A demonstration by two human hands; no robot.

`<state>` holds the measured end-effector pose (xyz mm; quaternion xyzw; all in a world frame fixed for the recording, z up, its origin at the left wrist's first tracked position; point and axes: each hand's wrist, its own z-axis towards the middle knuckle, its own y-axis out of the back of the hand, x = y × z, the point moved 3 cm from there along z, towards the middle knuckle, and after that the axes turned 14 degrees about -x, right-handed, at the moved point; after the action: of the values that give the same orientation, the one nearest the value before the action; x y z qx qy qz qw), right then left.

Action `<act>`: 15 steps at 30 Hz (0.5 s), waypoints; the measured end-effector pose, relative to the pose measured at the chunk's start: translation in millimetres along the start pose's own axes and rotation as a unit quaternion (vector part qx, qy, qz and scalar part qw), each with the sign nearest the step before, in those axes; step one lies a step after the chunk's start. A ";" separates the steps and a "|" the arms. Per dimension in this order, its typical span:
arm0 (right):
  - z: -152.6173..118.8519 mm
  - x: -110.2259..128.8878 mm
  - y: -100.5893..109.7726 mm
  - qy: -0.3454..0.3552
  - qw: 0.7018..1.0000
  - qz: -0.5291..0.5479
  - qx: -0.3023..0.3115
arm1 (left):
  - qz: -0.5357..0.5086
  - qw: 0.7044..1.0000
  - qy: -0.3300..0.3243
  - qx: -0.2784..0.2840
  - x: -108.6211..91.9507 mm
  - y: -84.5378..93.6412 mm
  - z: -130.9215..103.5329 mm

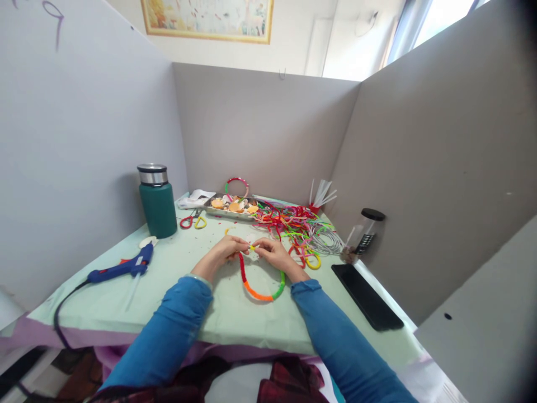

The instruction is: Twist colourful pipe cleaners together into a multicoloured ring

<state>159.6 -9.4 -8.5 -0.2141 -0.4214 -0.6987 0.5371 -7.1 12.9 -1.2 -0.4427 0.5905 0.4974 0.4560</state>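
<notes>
In front of me, a ring wrapped in red, orange and green pipe cleaner [259, 296] curves over the table between my wrists. My left hand [230, 247] is closed in a pinch at the ring's far side, beside a short yellow pipe cleaner [252, 248]. From the other side my right hand [273, 253] pinches that yellow piece, thumb and fingertips almost meeting the left ones. A yellow tail sticks up behind my left hand. My fingers hide the ring's upper part, so I cannot tell whether its ends join there.
Loose pipe cleaners [289, 218] pile up behind my right hand, near scissors [313, 261]. A metal tray [229, 214] of scraps stands at the back. Leftward are a green bottle [158, 204] and a blue glue gun [121, 268]; rightward, a black phone-like slab [367, 296] and a clear jar [364, 235].
</notes>
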 end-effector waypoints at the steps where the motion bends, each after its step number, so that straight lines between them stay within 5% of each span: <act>1: 0.1 -0.5 0.1 0.001 1.000 -0.003 -0.001 | 0.006 1.000 0.001 0.000 0.7 -0.3 0.3; 15: 5.0 -7.5 0.5 0.002 0.999 -0.037 -0.022 | 0.120 0.991 -0.051 -0.026 -2.5 -1.1 -1.4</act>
<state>161.8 -1.1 -11.2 -0.2083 -0.4127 -0.7276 0.5069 -5.6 11.6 1.2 -0.3543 0.6024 0.5853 0.4111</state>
